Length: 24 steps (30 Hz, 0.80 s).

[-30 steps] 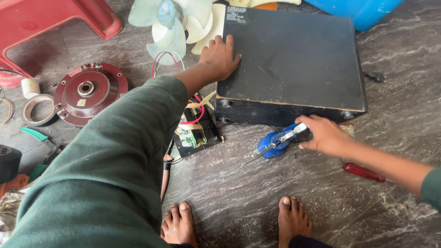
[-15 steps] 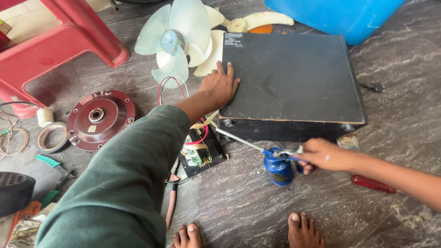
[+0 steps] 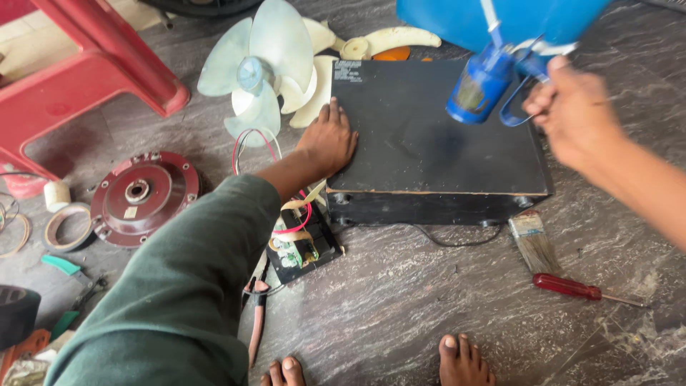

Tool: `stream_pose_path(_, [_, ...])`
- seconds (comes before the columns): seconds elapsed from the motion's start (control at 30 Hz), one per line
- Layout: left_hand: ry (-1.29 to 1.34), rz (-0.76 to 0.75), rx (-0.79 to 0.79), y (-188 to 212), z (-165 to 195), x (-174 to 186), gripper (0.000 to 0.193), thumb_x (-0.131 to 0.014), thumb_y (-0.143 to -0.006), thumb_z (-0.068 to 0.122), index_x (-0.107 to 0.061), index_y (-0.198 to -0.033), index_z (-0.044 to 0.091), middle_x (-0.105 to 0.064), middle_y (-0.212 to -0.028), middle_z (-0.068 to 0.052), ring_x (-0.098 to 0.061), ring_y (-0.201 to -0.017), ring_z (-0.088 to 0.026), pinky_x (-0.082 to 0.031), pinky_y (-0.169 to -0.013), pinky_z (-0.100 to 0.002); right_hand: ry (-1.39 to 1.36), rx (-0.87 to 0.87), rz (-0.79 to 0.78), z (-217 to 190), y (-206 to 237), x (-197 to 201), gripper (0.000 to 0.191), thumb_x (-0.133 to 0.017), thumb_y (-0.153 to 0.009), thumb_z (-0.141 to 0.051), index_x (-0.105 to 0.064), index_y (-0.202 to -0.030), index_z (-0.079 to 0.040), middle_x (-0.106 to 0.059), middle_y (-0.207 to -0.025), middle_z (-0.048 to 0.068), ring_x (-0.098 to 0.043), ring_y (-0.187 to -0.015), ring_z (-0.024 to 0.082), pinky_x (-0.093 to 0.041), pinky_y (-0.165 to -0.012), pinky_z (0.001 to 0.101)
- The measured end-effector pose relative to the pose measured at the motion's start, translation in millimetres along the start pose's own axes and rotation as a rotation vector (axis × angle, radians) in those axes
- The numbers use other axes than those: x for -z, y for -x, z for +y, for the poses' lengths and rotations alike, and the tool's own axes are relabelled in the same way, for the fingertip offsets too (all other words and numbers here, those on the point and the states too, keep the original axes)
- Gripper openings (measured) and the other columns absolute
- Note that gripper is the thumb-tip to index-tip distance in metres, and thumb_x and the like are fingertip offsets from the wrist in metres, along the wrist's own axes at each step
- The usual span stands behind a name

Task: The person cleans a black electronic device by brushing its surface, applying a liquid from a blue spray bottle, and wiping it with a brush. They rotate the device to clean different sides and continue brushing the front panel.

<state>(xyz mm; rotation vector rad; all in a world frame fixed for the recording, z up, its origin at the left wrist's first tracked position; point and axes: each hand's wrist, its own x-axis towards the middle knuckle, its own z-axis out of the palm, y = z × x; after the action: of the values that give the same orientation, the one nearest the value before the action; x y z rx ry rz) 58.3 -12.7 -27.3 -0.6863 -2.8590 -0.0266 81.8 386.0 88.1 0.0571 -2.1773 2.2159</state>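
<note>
A blue tool is gripped by its loop handle in the closed right hand, lying at the hand's nine o'clock, raised above the black box. The left hand is laid flat and open on the box's left edge, nothing being held. The box is set on a grey stone floor; a paintbrush and red screwdriver are seen at the box's five o'clock, a fan blade at ten.

left arm: dark green long sleeve; right forearm: bare; feet: bare
</note>
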Motion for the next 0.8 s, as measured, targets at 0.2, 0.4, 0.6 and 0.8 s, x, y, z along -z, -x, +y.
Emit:
stream_pose_path(0.2, [-0.04, 0.004, -0.003, -1.2, 1.0, 3.6, 0.065, -0.04, -0.105, 0.036, -0.044, -0.138, -0.019, -0.038, -0.148, -0.041, -0.042, -0.137, -0.049, -0.037, -0.113, -0.048, 0.19, -0.043, -0.134, 36.0, -25.5, 5.7, 0.042, -0.051, -0.118, -0.031, -0.051, -0.082, -0.009, -0.054, -0.079, 0.004, -0.055, -0.077, 0.017, -0.042, -0.07, 0.0342])
stream_pose_path(0.4, [-0.043, -0.154, 0.002, -9.3, 7.1, 21.3, 0.064, -0.04, -0.106, 0.033, -0.045, -0.142, -0.02, -0.037, -0.15, -0.045, -0.05, -0.133, -0.048, -0.043, -0.11, -0.046, 0.314, -0.329, -0.062, 21.3, -18.0, -6.7, 0.042, -0.035, -0.108, -0.034, -0.063, -0.086, -0.011, -0.069, -0.086, 0.004, -0.064, -0.091, 0.016, -0.046, -0.08, 0.0329])
stream_pose_path(0.6, [0.132, -0.015, 0.105, -9.5, 23.8, 25.1, 0.079, -0.04, -0.105, 0.05, -0.033, -0.148, -0.016, -0.017, -0.158, -0.043, -0.025, -0.147, -0.05, -0.028, -0.117, -0.051, 0.018, -0.149, -0.215, 32.3, -32.9, -8.2, 0.036, -0.05, -0.112, -0.025, -0.056, -0.083, -0.006, -0.047, -0.07, 0.001, -0.046, -0.068, 0.014, -0.042, -0.069, 0.0329])
stream_pose_path(0.8, [0.259, -0.039, -0.13, -22.2, 50.2, 21.5, 0.088, -0.031, -0.103, 0.064, -0.021, -0.157, -0.005, -0.007, -0.166, -0.025, -0.007, -0.156, -0.039, -0.01, -0.123, -0.055, 0.135, -0.026, -0.179, 44.4, -43.7, -8.5, 0.038, -0.055, -0.107, -0.026, -0.047, -0.075, -0.007, -0.042, -0.064, -0.001, -0.044, -0.062, 0.011, -0.035, -0.058, 0.029])
